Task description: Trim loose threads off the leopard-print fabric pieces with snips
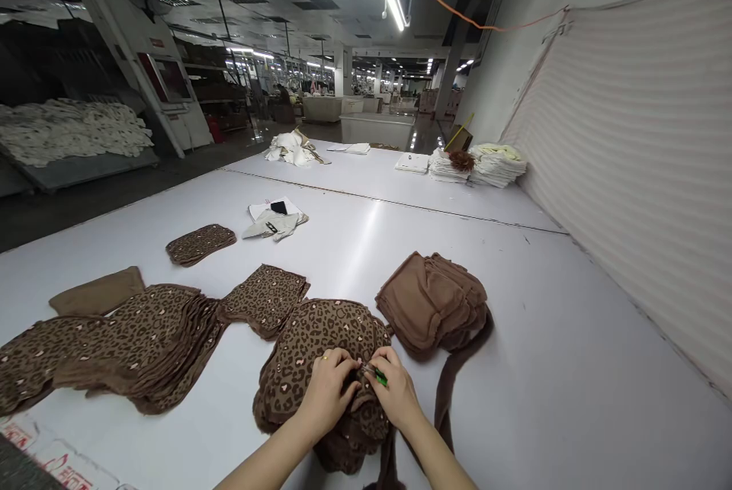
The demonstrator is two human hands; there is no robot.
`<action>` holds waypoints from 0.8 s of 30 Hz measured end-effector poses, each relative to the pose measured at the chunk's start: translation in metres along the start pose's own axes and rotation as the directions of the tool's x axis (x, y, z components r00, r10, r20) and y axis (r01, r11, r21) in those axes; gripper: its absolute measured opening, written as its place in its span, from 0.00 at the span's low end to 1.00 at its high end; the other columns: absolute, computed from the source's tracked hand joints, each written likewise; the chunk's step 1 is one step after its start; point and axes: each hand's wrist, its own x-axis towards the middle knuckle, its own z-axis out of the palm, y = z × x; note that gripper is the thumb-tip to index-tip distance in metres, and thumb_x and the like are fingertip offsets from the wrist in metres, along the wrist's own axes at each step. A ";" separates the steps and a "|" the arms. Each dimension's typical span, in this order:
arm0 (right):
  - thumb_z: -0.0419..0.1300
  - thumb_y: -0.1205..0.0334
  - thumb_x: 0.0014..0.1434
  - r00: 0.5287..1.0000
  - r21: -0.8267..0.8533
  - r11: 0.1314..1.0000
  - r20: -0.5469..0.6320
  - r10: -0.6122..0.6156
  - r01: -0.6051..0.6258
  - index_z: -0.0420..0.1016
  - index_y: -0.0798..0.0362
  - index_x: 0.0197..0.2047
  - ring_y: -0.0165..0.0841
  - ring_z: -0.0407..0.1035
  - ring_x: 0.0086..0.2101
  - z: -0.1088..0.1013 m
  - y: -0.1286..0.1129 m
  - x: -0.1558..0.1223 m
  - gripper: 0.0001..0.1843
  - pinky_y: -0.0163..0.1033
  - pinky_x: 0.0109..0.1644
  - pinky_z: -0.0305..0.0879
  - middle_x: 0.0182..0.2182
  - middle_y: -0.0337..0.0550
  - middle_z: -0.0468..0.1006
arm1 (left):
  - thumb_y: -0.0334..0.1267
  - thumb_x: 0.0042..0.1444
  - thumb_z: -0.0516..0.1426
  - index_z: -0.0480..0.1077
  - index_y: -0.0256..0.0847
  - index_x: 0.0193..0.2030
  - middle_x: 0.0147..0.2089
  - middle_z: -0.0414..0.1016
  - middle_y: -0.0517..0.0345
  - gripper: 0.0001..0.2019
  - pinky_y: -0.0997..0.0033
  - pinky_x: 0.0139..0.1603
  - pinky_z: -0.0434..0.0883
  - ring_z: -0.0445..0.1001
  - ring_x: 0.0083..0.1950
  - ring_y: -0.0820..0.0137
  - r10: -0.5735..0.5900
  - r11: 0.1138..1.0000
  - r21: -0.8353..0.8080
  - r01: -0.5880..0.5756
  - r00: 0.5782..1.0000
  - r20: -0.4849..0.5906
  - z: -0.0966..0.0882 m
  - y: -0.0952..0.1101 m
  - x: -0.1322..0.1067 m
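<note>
A heap of leopard-print fleece pieces [320, 330] with small pink hearts lies in front of me. My left hand [330, 391] rests on it, its thumb and fingers pinched together at the print fabric. Close beside it, my right hand [394, 387] is closed around a small green-handled tool [380, 376], whose tip points toward the left fingertips. The exact kind of tool is hard to make out. Both hands meet near a small pink spot on the top piece. Brown fabric folds droop below the wrists.
To the right is a stack of plain brown fabric pieces [428, 303] with a long brown strip [449, 391] trailing from it. Leopard-print stacks [142, 337] spread left. White cloth scraps [277, 217] and folded white stacks [497, 166] lie farther back on the white table [549, 337].
</note>
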 end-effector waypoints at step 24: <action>0.50 0.66 0.59 0.999 -0.051 0.998 -0.016 0.028 -0.029 0.68 0.49 0.38 0.35 0.69 0.42 -0.010 -0.016 -0.002 0.07 0.41 0.46 0.65 0.48 0.46 0.68 | 0.29 0.58 0.50 0.70 0.44 0.39 0.38 0.70 0.57 0.09 0.59 0.47 0.59 0.66 0.44 0.66 0.074 0.997 -0.009 -0.074 0.996 -0.044 -0.011 0.008 0.009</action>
